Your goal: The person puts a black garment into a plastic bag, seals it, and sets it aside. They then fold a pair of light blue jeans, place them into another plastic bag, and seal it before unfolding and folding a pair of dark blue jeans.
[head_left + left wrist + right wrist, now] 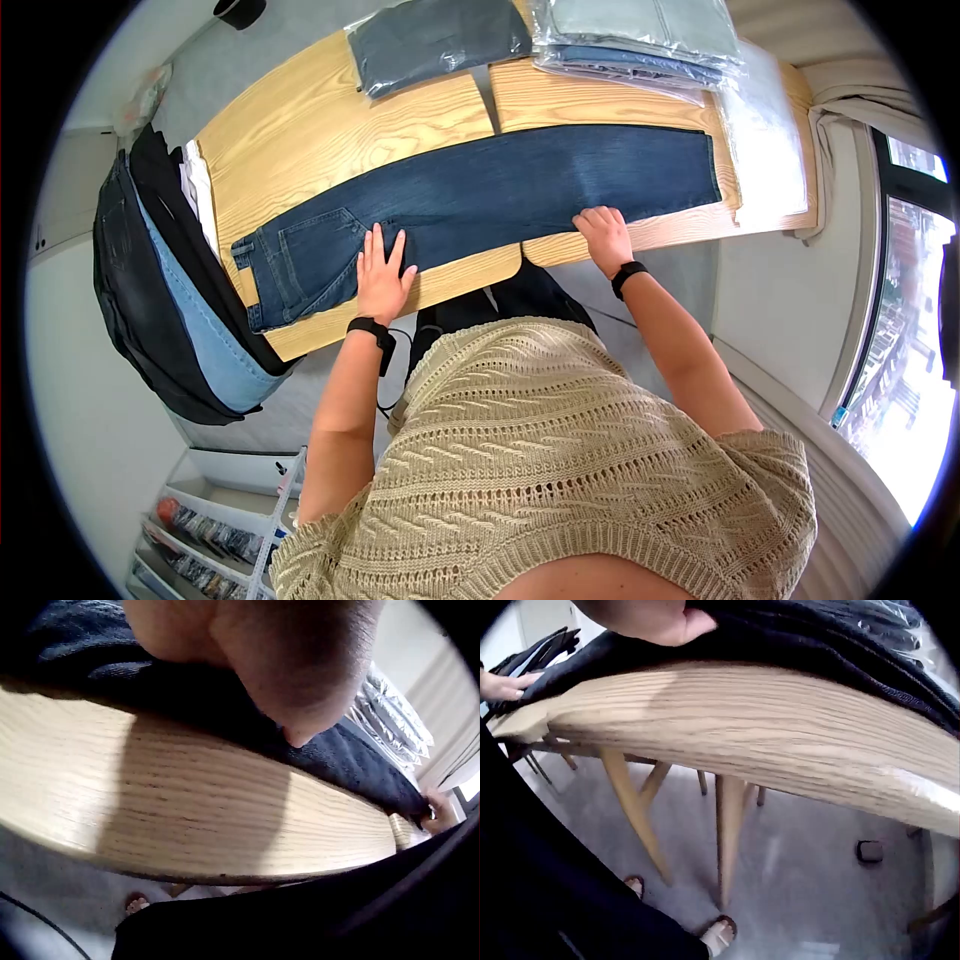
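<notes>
Jeans of dark blue denim lie flat along the wooden table, waistband at the left end and legs running off to the right, their near edge close to the table's near rim. At the far left, beside the table, hangs a pile of dark and pale blue garments. The person's left hand lies on the jeans just right of the back pocket, palm down, fingers straight and spread. It has hold of nothing and only presses the cloth. The left wrist view shows the heel of that hand on the denim, with bare wood nearer. Further right, the right hand rests on the near edge of the leg, fingers laid out flat on the fabric and not closed round anything. On the far side of the table a folded grey pair sits a little left of the middle, and to its right is a stack of folded clothes in clear bags. A clear plastic bag lies at the table's right end, just beyond the hems
</notes>
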`<state>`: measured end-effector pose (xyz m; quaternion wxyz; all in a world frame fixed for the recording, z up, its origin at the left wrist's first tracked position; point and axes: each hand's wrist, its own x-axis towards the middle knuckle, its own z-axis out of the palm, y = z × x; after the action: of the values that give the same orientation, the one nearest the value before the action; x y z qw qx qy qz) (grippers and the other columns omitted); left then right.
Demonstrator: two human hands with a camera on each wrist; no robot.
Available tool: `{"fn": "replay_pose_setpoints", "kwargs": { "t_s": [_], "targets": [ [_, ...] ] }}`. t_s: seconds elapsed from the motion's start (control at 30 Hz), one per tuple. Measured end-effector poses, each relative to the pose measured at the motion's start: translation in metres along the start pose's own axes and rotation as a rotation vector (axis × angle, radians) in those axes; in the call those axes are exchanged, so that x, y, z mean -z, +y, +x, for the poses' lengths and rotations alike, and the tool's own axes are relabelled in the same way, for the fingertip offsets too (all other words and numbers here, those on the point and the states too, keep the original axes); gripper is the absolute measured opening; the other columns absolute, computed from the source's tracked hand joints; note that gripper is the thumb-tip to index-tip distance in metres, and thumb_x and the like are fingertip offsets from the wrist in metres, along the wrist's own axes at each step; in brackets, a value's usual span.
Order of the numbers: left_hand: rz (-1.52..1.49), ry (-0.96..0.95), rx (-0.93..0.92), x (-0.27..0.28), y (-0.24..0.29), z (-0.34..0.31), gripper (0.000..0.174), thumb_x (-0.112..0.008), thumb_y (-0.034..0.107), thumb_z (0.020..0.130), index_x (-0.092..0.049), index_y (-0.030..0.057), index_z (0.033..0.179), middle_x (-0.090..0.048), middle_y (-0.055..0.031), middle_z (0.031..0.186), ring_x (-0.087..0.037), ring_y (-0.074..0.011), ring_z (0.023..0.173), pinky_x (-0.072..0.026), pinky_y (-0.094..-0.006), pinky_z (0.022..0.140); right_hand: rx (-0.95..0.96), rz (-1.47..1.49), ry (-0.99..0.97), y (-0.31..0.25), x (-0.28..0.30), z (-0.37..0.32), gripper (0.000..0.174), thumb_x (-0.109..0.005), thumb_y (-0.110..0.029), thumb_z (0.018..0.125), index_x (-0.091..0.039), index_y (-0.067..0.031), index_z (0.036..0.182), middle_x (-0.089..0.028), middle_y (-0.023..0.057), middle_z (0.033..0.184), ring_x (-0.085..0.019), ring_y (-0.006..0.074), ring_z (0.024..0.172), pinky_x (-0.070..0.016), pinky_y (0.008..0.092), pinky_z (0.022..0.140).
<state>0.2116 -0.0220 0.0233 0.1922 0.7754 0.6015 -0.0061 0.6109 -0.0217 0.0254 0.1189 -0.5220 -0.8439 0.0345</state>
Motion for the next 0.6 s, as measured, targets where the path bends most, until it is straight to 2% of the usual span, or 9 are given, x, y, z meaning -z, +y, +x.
{"fn": "replay_pose_setpoints", "kwargs": {
  "t_s": [0.1,0.23,0.3,0.37,0.4,0.47,0.5,0.57,0.6],
  "targets": [
    [0.04,-0.01,-0.001,0.002,-0.002,0.001,0.064,-0.059,0.034,0.085,-0.033,0.0201,0.141,-0.013,-0.0176,0.151,-0.015,-0.0355,0.138,-0.0205,-0.0551,0.107,-0.134,-0.164,-0.082,0.022,-0.001,-0.015,0.011,-0.05,-0.009,0.076,-0.056,-0.0128,0.085,-0.054,0.001,0.085,-0.052,0.0196,0.088,-0.0398,0.0335,0.079],
    [0.052,-0.05,0.027,-0.001,-0.003,0.002,0.067,-0.061,0.034,0.082,-0.032,0.0232,0.142,-0.011,-0.0165,0.151,-0.012,-0.0335,0.139,-0.0184,-0.0555,0.107,-0.253,-0.047,-0.018,0.065,0.008,-0.038,0.015,-0.048,-0.005,0.074,-0.057,-0.0113,0.084,-0.055,0.0032,0.085,-0.052,0.0231,0.089,-0.0394,0.0364,0.078],
    [0.066,-0.061,0.046,0.0,-0.001,0.003,0.067,-0.062,0.034,0.082,-0.032,0.023,0.142,-0.011,-0.0167,0.151,-0.013,-0.0336,0.139,-0.0183,-0.0557,0.107,-0.518,0.013,0.063,0.104,0.014,-0.06,0.022,-0.05,0.0,0.069,-0.062,-0.0088,0.086,-0.06,0.0085,0.094,-0.053,0.0296,0.094,-0.0413,0.0401,0.081],
    [0.076,-0.064,0.041,0.0,0.0,0.004,0.069,-0.062,0.033,0.081,-0.031,0.0222,0.142,-0.011,-0.0176,0.151,-0.012,-0.0353,0.139,-0.0193,-0.0568,0.106,-0.756,0.046,0.131,0.141,0.024,-0.082,0.022,-0.053,-0.001,0.068,-0.062,-0.0061,0.088,-0.06,0.0125,0.093,-0.053,0.0314,0.094,-0.0419,0.0397,0.085],
    [0.086,-0.071,0.047,-0.001,-0.001,0.004,0.07,-0.062,0.033,0.081,-0.03,0.0218,0.142,-0.011,-0.018,0.151,-0.012,-0.0359,0.139,-0.0194,-0.0572,0.106,-0.76,0.028,0.142,0.159,0.028,-0.09,0.022,-0.053,-0.001,0.068,-0.062,-0.0061,0.088,-0.06,0.0125,0.093,-0.053,0.0314,0.094,-0.0419,0.0397,0.085],
    [0.1,-0.092,0.055,-0.001,0.001,0.005,0.071,-0.062,0.033,0.081,-0.029,0.021,0.143,-0.01,-0.0187,0.151,-0.011,-0.0366,0.139,-0.0192,-0.058,0.106,-1.072,0.018,0.201,0.195,0.041,-0.1,0.019,-0.06,-0.009,0.072,-0.062,-0.0056,0.091,-0.06,0.0149,0.094,-0.054,0.0319,0.096,-0.0431,0.0398,0.085],
    [0.106,-0.109,0.063,0.0,0.001,0.006,0.071,-0.062,0.032,0.081,-0.028,0.0207,0.143,-0.01,-0.019,0.151,-0.011,-0.0369,0.139,-0.019,-0.0584,0.106,-1.075,0.002,0.213,0.209,0.046,-0.102,0.019,-0.06,-0.009,0.072,-0.062,-0.0056,0.091,-0.06,0.0149,0.094,-0.054,0.0319,0.096,-0.0431,0.0398,0.085],
    [0.132,-0.128,0.076,-0.001,0.001,0.007,0.073,-0.063,0.033,0.081,-0.026,0.0209,0.144,-0.009,-0.0187,0.151,-0.01,-0.0365,0.139,-0.0183,-0.0592,0.106,-1.153,-0.034,0.236,0.236,0.046,-0.103,0.023,-0.067,-0.018,0.074,-0.063,-0.0055,0.094,-0.06,0.0157,0.096,-0.055,0.032,0.096,-0.0437,0.0403,0.084],
    [0.161,-0.174,0.094,-0.002,0.001,0.009,0.075,-0.063,0.035,0.081,-0.025,0.0214,0.144,-0.008,-0.018,0.151,-0.01,-0.0366,0.139,-0.0177,-0.0593,0.106,-1.156,-0.017,0.198,0.25,0.042,-0.103,0.032,-0.071,-0.026,0.074,-0.063,-0.0062,0.097,-0.061,0.0164,0.1,-0.055,0.0325,0.097,-0.0436,0.0404,0.085]
  ]
}}
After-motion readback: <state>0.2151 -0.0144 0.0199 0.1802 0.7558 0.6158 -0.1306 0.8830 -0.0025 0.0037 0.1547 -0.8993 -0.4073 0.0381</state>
